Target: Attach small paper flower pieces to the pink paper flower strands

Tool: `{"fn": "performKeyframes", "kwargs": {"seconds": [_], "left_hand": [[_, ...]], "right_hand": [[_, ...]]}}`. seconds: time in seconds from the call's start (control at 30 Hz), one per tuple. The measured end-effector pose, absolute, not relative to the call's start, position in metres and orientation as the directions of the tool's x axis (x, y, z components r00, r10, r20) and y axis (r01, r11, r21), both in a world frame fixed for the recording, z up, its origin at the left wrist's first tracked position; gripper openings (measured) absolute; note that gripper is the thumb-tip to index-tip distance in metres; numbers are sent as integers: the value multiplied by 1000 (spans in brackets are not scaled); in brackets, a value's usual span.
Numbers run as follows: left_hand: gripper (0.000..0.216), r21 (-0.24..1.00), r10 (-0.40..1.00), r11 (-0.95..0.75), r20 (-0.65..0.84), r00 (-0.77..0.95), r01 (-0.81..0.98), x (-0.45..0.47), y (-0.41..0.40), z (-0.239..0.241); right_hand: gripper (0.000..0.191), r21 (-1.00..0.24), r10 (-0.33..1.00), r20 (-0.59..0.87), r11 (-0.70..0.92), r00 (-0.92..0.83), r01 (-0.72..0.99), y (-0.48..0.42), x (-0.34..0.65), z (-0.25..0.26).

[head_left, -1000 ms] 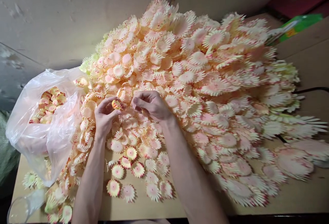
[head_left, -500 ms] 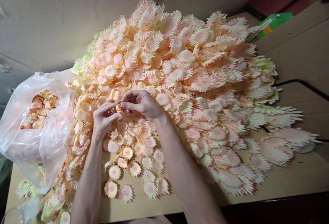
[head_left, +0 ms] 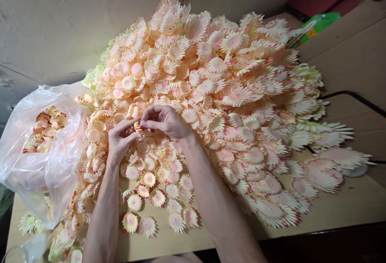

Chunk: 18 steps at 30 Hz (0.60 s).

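pinching, left hand (head_left: 121,139): gripping a small yellow flower piece (head_left: 138,127) with red markings, thumb and fingers closed on it
right hand (head_left: 165,121): closing thumb and index fingertips on the right side of the same piece
flower piece: held between both hands, just above the near slope of the pile, looking curled; too small to make out in detail
pile (head_left: 208,74): heaped high and spreading wide over the tabletop (head_left: 346,210), made up of pale, fringed discs with pinkish middles and red-tipped edges
loose discs (head_left: 134,202): lying below the hands toward the near edge, some overlapping, some apart
plastic bag (head_left: 64,170): translucent, left of the pile, with small red-and-yellow pieces (head_left: 50,128) showing in the opening
green packet (head_left: 324,23): behind the pile at right, beside brown cardboard (head_left: 352,44)
wall (head_left: 75,21): rising behind the pile
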<state>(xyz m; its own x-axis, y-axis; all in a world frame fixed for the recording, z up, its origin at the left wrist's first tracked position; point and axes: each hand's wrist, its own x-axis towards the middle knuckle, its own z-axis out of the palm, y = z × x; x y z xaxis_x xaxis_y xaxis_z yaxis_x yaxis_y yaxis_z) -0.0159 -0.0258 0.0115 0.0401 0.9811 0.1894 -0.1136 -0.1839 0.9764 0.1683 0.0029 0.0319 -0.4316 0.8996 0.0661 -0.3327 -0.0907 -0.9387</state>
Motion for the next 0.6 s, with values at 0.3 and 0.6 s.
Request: {"fn": "performKeyframes", "kwargs": {"seconds": [0.3,0.6], "left_hand": [[45,981,985,-157,165,60,-115,-17,-26,8],[45,982,984,-157,165,67,-106,-17,-26,8]], "right_hand": [[29,-937,911,46,-102,-409,-334,3,166,33],[29,-930,900,75,-92,-429,-357,4,167,31]]}}
